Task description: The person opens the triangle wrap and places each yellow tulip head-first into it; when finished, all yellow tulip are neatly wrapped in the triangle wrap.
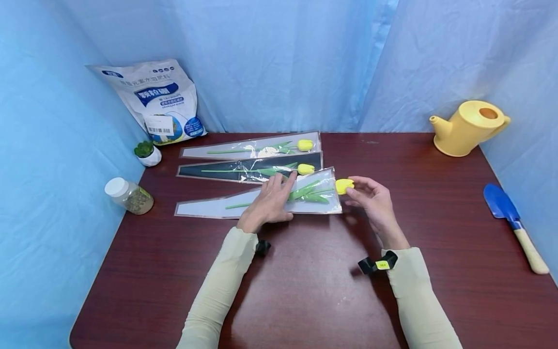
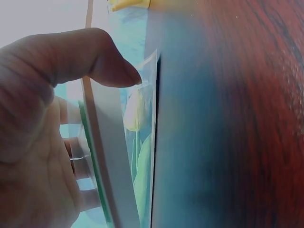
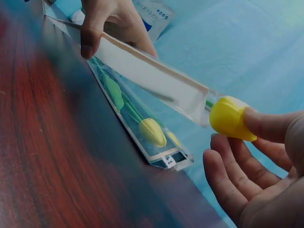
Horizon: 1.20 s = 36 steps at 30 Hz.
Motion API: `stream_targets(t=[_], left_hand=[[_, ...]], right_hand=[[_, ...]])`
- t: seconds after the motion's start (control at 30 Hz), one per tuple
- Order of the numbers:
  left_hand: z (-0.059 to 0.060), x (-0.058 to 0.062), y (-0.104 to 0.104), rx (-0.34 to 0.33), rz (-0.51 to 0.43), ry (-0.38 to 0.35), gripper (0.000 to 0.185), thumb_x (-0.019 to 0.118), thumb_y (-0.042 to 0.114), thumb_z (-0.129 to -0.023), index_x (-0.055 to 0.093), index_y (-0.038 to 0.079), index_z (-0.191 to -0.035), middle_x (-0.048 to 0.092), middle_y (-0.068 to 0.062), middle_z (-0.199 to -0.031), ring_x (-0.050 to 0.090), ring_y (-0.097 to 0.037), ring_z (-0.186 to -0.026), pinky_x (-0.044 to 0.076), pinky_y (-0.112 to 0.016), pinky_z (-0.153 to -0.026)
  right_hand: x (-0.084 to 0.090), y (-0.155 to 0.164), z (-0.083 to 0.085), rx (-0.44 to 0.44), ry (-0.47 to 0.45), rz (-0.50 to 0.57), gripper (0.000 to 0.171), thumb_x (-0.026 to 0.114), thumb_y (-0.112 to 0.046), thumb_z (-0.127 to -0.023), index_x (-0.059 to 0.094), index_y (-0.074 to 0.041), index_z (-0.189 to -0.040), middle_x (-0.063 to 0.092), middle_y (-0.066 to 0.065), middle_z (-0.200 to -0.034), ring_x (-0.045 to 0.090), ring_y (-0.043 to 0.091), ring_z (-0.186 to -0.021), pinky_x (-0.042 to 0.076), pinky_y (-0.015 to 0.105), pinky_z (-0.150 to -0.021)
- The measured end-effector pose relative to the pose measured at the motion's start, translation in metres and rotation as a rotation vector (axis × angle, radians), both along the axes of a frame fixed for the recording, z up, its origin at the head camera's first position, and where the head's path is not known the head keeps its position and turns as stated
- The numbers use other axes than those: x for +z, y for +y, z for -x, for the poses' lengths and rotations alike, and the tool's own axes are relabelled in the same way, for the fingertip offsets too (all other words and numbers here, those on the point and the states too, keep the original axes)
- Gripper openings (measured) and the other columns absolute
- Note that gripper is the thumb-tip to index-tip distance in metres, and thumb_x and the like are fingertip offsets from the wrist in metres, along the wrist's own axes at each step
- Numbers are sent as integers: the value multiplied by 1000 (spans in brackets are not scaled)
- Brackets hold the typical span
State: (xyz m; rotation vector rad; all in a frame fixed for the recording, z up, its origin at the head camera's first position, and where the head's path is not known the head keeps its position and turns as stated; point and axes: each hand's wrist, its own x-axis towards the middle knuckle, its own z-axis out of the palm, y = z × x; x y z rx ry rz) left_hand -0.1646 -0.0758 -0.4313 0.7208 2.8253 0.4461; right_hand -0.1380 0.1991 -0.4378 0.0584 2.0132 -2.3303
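A clear wrapping sleeve with a white panel point(image 1: 205, 208) is held tilted above the table, with a tulip's green stem and leaves inside. My left hand point(image 1: 271, 199) grips the sleeve near its middle, thumb on one side and fingers on the other, as the left wrist view shows. The yellow tulip head point(image 1: 343, 186) sticks out past the sleeve's wide end. My right hand point(image 1: 376, 201) pinches this tulip head point(image 3: 228, 118) between thumb and fingers. Just behind lies a dark-panelled sleeve point(image 1: 192, 170) with a yellow tulip point(image 1: 306, 169) inside.
Farther back lies another white sleeve point(image 1: 196, 152) holding a tulip. Along the left stand a fertilizer bag point(image 1: 161, 104), a small potted succulent point(image 1: 148, 154) and a white-capped jar point(image 1: 131, 196). At right are a yellow watering can point(image 1: 462, 131) and a blue trowel point(image 1: 501, 203).
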Motion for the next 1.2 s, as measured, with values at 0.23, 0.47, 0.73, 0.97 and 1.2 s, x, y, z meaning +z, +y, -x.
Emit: stream_targets(t=[0.23,0.47,0.73,0.97,1.2], left_hand=[[-1,1,1,-6,-5,4,113,86,28,-75,15,13,-161,41,-14,-134,41,-30,-123,39,-44,-102],[0,2,1,-1,7,-2,112,85,29,-76,14,13,-161,40,-14,-135,40,-30,-124,38,-44,-104],[0,1,-1,6,16,-4,110,83,29,-79,12,14,-162,39,-13,-136,38,-29,-125,38,-44,-104],[1,1,-2,8,18,-8,109,82,29,-79,12,14,-162,39,-14,-138,39,-30,-126,38,-46,-106],[2,2,-4,23,32,-17,107,81,28,-80,12,14,-162,38,-13,-139,39,-29,-127,36,-47,-109]], right_hand=[[-5,-5,2,7,-7,-14,21,71,-2,-90,63,-13,-106,70,-11,-87,72,4,-74,60,24,-64],[-9,-14,2,-13,-37,-22,12,68,-4,-93,61,-15,-96,70,-13,-83,70,2,-73,59,22,-62],[-12,-19,1,44,-78,-128,17,56,-30,-102,66,-17,-107,68,-18,-97,67,-1,-85,58,18,-70],[-14,-24,-1,88,-104,-109,32,53,-31,-104,63,-5,-120,67,-18,-99,66,-1,-85,60,22,-73],[-17,-30,-2,149,-131,-93,34,52,-35,-104,66,-8,-118,66,-15,-104,67,0,-85,61,25,-75]])
